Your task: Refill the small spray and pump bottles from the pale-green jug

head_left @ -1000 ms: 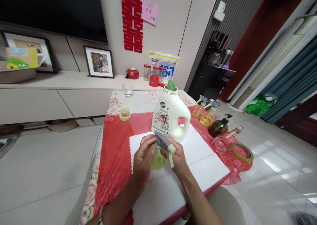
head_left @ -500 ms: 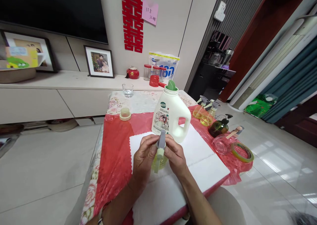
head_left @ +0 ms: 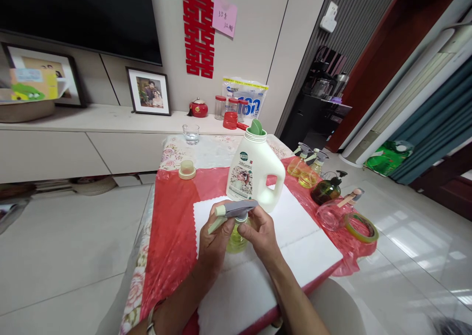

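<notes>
A spray bottle with yellow-green liquid stands upright between my hands on a white cloth. Its grey trigger head sits at the neck, with the pale green nozzle and trigger pointing left. My left hand is closed around the trigger side of the head. On the other side, my right hand grips the collar at the neck, thumb in front. Just behind stands a large white detergent jug, uncapped, with a green spout in its mouth. A translucent cap lies to the left.
Along the table's right side are several spray bottles, a dark green pump bottle, a pink spray bottle and a tape roll. A glass cup stands at the back. Red plastic film covers much of the table.
The spray head has turned at the neck, so its nozzle points left instead of toward me. My hands have stayed at the bottle, fingers shifted around the head.
</notes>
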Motion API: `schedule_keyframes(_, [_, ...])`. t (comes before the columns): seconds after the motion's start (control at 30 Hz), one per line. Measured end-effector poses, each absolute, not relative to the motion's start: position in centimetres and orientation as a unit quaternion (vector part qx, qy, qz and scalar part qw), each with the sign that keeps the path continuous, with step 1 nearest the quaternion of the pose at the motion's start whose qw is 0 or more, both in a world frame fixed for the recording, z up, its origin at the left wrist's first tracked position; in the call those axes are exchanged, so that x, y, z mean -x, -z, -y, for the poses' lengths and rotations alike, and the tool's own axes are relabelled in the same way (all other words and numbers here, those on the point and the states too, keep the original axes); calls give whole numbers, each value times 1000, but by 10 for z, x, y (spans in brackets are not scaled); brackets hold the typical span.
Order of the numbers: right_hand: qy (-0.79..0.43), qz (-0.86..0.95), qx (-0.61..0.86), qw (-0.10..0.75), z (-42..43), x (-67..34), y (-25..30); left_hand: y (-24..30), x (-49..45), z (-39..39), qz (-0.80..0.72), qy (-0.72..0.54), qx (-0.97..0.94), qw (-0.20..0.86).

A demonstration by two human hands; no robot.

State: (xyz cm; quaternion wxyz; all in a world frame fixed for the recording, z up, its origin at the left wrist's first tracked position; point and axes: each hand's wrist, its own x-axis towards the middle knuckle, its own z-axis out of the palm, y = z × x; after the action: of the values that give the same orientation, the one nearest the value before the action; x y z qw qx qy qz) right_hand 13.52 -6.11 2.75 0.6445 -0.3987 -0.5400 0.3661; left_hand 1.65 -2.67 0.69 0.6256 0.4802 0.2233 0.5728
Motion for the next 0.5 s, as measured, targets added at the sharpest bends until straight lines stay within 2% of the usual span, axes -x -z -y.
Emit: schedule_keyframes(0.5, [-359,534,409,647,56,-140,-18,-6,-17,25,-219,-555,-460,658])
